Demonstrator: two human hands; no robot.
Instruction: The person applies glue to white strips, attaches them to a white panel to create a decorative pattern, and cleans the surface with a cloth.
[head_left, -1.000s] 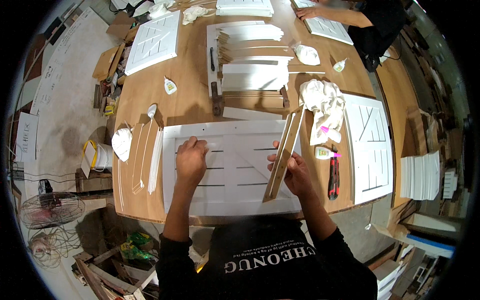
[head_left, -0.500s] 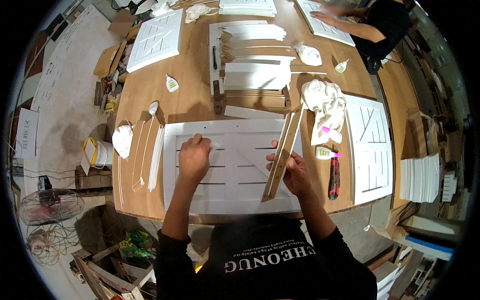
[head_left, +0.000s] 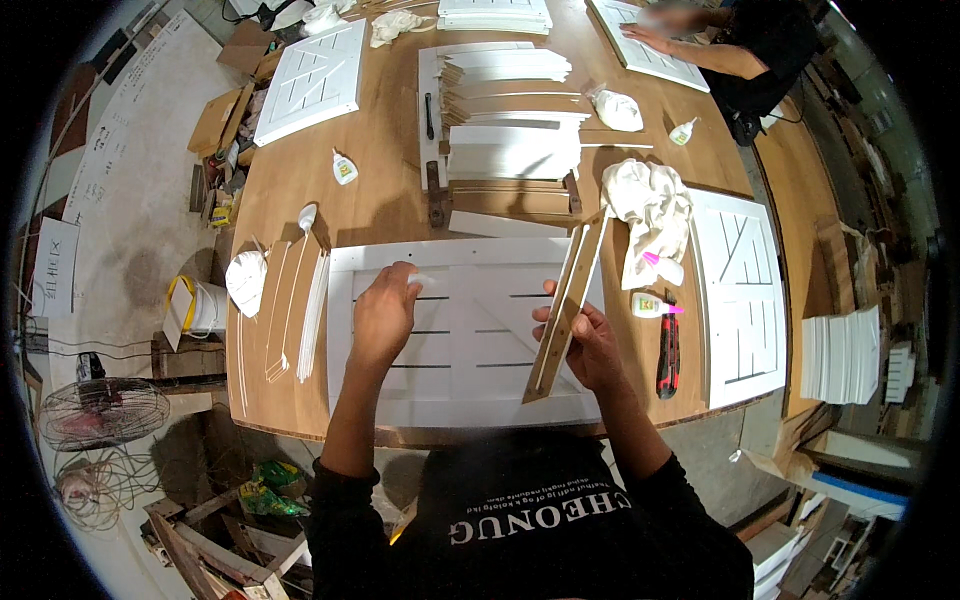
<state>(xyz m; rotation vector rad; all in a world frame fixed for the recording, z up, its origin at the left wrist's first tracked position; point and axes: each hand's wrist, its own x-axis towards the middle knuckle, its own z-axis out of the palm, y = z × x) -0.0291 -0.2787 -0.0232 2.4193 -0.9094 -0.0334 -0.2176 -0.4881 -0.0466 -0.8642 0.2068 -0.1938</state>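
A white slatted door panel [head_left: 455,400] lies flat on the table in front of me. My left hand [head_left: 386,312] is over its upper left part, fingers drawn together. A small pale patch shows by the fingertips; I cannot tell whether it is something held. My right hand [head_left: 592,350] grips a few narrow wooden strips [head_left: 560,338], brown-faced with white edges, slanting above the panel's right side. Right of that hand lie a small glue bottle [head_left: 648,306] with a pink tip and a red and black utility knife [head_left: 668,355].
Stacked white boards [head_left: 515,150] fill the table's middle beyond the panel. White cloth [head_left: 648,205] lies crumpled to the right, beside another slatted panel [head_left: 742,300]. Thin strips [head_left: 312,320] lie at left. Across the table, a co-worker's hands [head_left: 655,40] rest on a panel.
My left hand has shifted slightly left and turned, and a pale patch now shows by its fingertips. My right hand and the strips have hardly moved.
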